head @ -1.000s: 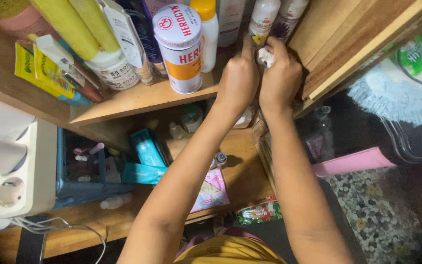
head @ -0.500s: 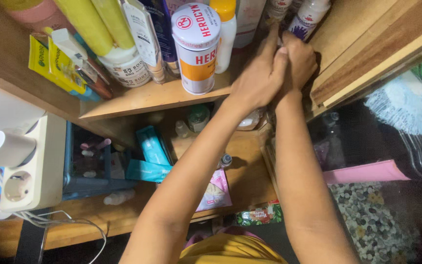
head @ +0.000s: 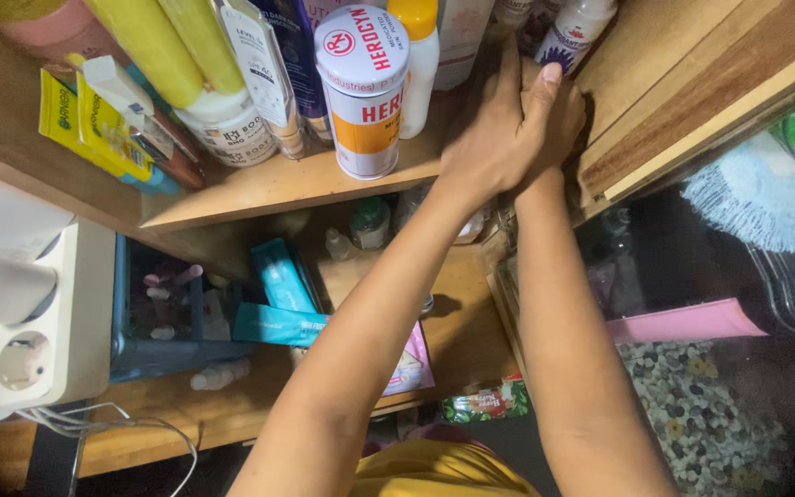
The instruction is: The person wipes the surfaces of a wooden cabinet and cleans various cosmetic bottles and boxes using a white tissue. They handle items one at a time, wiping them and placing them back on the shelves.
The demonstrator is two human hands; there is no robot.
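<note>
Both my hands reach into the right back corner of the upper wooden shelf (head: pixel 305 184). My left hand (head: pixel 489 138) lies with straight fingers over my right hand (head: pixel 560 110), whose thumb points up. The right hand's fingers are tucked behind the left, so anything in them is hidden. A small white bottle with purple print (head: pixel 570 35) stands just above the hands. To their left stand a white and orange tin with a red-lettered lid (head: pixel 361 92) and a white bottle with an orange cap (head: pixel 416 55).
Yellow tubes (head: pixel 154 46), a white jar (head: pixel 227 124) and yellow sachets (head: pixel 75 120) crowd the shelf's left. Below lie teal boxes (head: pixel 278 304), a blue basket (head: pixel 154 317) and a pink leaflet (head: pixel 411 364). A white power strip (head: pixel 48 322) hangs left; a wooden side panel (head: pixel 692 83) closes the right.
Both hands have pushed deeper into the shelf corner. The left hand now covers the right. The small white thing seen at the right fingertips a second ago is out of sight.
</note>
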